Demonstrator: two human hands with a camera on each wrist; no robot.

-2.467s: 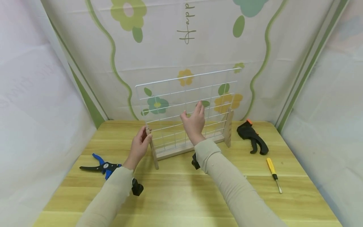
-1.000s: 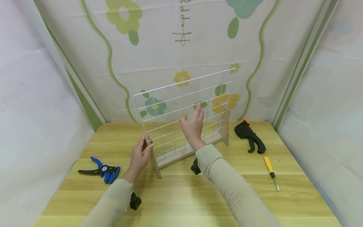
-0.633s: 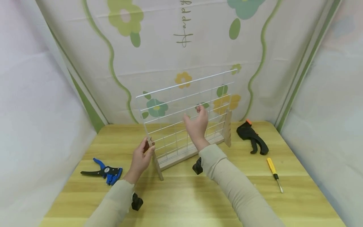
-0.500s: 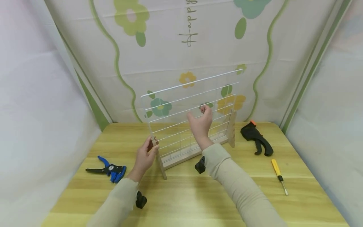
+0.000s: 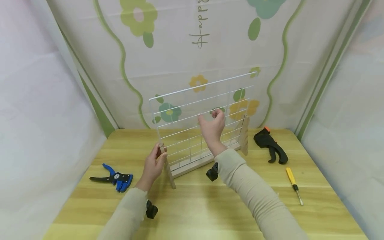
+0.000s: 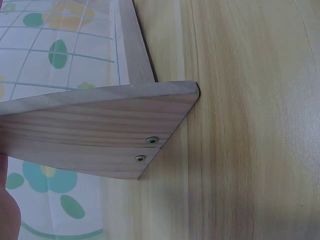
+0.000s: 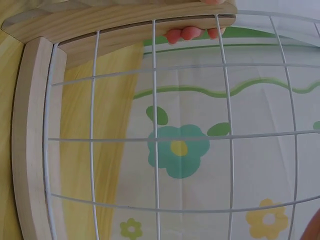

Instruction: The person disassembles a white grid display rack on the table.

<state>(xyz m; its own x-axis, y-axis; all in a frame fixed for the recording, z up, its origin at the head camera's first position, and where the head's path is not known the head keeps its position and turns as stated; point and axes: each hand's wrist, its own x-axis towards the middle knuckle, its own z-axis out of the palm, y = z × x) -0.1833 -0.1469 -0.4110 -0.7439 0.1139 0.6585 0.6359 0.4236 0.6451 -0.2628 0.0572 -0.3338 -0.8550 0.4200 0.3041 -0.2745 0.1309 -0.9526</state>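
The left hand gripped the upper end of the left side panel, thumb on the near face. The right hand had its fingers curled at the middle of the wire grid, thumb apart from them; whether it grasped a wire could not be told. The grid stood upright between that panel and the right side panel, its lower edge along the wooden bottom rail. Two screws showed on the left panel's outer face.

The step in hand looked like seating or steadying the grid in its frame; the next move probably called for a firm left hold and an even check along the rail.

Farther out on the counter lay a blue-and-black tool to the left, and a black tool with an orange tip and a yellow-handled screwdriver to the right.
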